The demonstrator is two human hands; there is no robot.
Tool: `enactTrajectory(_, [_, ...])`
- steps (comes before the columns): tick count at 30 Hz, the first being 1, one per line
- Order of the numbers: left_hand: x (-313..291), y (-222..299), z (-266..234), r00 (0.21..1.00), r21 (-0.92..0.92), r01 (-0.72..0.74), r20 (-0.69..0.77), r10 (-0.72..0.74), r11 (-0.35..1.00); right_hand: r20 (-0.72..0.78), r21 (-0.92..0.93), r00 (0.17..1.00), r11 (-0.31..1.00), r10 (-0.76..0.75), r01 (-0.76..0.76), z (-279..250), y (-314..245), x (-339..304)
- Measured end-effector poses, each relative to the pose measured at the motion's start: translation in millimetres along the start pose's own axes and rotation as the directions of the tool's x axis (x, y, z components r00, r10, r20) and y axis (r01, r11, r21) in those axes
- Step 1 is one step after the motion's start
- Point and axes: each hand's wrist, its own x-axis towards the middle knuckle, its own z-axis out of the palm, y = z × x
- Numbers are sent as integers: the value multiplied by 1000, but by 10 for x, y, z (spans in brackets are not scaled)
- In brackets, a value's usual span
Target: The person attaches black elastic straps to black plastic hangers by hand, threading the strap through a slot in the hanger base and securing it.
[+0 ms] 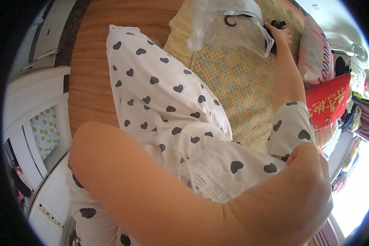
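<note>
My left forearm crosses low in front of me to the right. My left hand (pixel 303 174) is bent and curled against my right sleeve (pixel 293 123), white with black hearts. Its fingertips are mostly hidden, so what they grip cannot be made out. My right arm reaches away to the far right, where my right hand (pixel 280 36) is closed on a black object (pixel 277 24) that looks like part of a hanger. Beside it lies a clear plastic bag (pixel 221 37), its edge close to the hand. A black hanger hook (pixel 231 20) shows at the bag.
A woven patterned mat (pixel 233 82) lies under the bag, with pale yellow cloth (pixel 178 30) along its left edge. White trousers with hearts (pixel 151 82) cover my legs. To the right are a pink package (pixel 311 53), a red bag (pixel 330 100) and piled clothes. Wooden floor (pixel 90 74) runs left.
</note>
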Motion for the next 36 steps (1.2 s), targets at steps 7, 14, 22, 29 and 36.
enactTrajectory(7, [58,160,647,715,350,431,-695,-78,832,517,387,830,922,-208,-10,-331,189,406])
enactTrajectory(14, [67,65,723,753,368,446,-647,-120,816,359,483,922,874,-145,-50,-94,946,905])
enactTrajectory(22, [-52,20,749,699,556,570,-715,-1,605,524,100,847,994,-93,47,-249,480,405])
enactTrajectory(29, [-266,-20,891,691,651,634,-719,71,417,147,264,955,940,-260,215,-95,428,-45])
enactTrajectory(36, [-713,-326,894,688,319,709,-509,-517,629,302,719,929,691,-215,-74,-310,671,-331])
